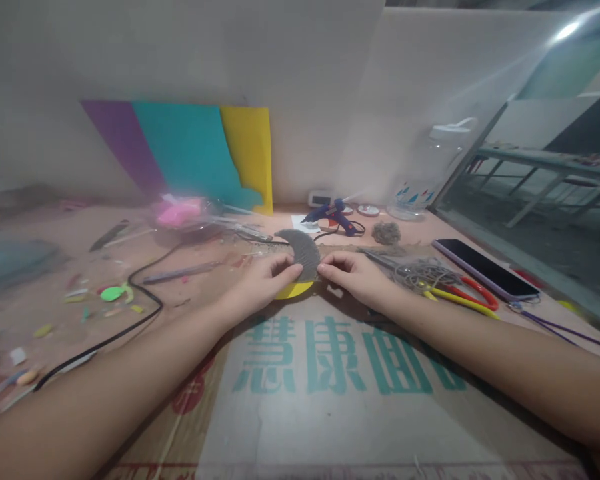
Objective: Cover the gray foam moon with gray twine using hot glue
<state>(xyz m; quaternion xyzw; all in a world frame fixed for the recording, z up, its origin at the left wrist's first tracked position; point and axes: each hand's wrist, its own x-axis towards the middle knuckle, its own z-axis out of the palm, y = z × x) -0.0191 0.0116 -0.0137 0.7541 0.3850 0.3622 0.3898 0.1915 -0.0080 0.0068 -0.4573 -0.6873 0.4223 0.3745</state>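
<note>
A crescent-shaped piece [303,252], grey with wound twine on top and bare yellow at its lower tip, stands on a flattened cardboard box [330,387] printed with green characters. My left hand [265,283] pinches the crescent's lower left edge with closed fingers. My right hand [355,273] pinches it from the right side, fingers curled together. Both forearms rest across the cardboard.
A blue glue gun [333,215] lies behind the crescent, its black cable [130,313] running left. Twine [423,272], red and yellow scissors [467,293] and a phone [485,268] lie at the right. Coloured foam sheets [195,157] lean on the wall. Scraps litter the left.
</note>
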